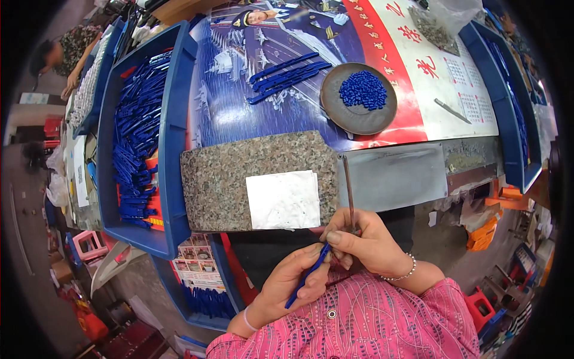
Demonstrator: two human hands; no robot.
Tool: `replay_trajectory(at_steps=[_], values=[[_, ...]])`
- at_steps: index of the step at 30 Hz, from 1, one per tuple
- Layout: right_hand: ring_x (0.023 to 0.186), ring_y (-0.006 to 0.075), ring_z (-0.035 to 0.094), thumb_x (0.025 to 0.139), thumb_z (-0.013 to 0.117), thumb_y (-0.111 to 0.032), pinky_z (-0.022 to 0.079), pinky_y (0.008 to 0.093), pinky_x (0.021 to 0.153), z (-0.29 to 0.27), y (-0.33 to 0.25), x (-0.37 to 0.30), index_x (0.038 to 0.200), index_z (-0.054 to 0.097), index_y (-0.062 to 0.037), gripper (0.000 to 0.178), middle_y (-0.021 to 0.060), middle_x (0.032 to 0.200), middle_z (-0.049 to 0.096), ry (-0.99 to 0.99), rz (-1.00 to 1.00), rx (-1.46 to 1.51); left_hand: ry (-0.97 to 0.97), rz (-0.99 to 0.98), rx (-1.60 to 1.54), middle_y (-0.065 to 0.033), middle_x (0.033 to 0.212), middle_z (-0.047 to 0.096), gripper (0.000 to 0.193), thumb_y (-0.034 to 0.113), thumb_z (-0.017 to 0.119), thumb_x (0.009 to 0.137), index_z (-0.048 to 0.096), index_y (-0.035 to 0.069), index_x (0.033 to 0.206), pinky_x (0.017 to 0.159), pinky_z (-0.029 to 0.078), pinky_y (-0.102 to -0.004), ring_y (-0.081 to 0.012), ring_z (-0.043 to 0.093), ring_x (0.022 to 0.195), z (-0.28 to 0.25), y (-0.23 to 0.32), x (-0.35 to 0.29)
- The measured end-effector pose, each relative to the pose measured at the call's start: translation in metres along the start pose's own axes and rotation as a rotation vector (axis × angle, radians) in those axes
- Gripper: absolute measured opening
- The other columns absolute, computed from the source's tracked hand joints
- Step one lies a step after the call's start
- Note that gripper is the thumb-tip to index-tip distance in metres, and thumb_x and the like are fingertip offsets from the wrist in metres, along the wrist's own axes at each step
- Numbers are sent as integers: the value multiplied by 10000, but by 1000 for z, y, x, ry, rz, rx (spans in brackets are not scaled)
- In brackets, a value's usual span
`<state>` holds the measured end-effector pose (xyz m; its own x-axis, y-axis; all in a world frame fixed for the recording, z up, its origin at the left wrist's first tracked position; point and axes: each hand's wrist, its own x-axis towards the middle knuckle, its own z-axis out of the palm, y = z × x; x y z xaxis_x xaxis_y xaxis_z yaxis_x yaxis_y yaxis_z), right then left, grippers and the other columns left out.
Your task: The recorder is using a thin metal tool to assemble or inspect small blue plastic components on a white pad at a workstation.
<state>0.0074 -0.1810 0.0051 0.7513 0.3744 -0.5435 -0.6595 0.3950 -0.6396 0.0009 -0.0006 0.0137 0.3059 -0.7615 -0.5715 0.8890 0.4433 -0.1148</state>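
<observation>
My left hand [298, 276] is closed round a slim dark-blue plastic strip [306, 280], held slanting in front of my pink patterned shirt. Close against it, my right hand [372, 244] is closed on a thin brownish metal rod [348, 191] that points away from me over the bench edge. The right thumb and fingers meet at the strip's upper end; whether they touch it, I cannot tell. Beyond my hands lies a white paper sheet [283, 200] on a speckled stone slab [218, 179]. A round dish [333, 99] farther back holds small blue pellets [363, 90].
Several long blue strips [287, 76] lie on a poster left of the dish. A blue bin [174, 131] full of similar pieces stands left, another bin [502, 113] right. Below the bench is a lower tray [206, 320]. A knife-like tool [452, 111] rests on the poster.
</observation>
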Motion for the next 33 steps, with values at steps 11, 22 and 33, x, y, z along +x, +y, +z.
replay_trajectory(at_steps=[11, 22, 33], values=[[458, 58, 488, 872, 580, -145, 416, 292, 910, -1, 3, 1, 849, 508, -7, 157, 14, 601, 534, -8, -16, -43, 29, 32, 15, -24, 619, 472, 194, 207, 395, 959, 470, 30, 980, 390, 327, -186, -67, 405, 434, 7, -4, -3], [564, 16, 456, 847, 576, -86, 365, 171, 481, -9, -14, -15, 1059, 496, 2, 243, 1, 770, 540, -15, -127, -214, 8, 164, 128, -38, 630, 470, 208, 229, 424, 949, 471, 35, 1005, 434, 342, -201, -92, 413, 464, 9, -5, 1], [934, 270, 562, 816, 504, -27, 439, 321, 813, -98, -110, 10, 1178, 437, 22, 372, 189, 1030, 539, 792, -638, -1338, 124, 381, 284, -30, 626, 454, 182, 211, 426, 940, 470, 39, 983, 401, 292, -232, -80, 364, 431, 21, 1, -2]])
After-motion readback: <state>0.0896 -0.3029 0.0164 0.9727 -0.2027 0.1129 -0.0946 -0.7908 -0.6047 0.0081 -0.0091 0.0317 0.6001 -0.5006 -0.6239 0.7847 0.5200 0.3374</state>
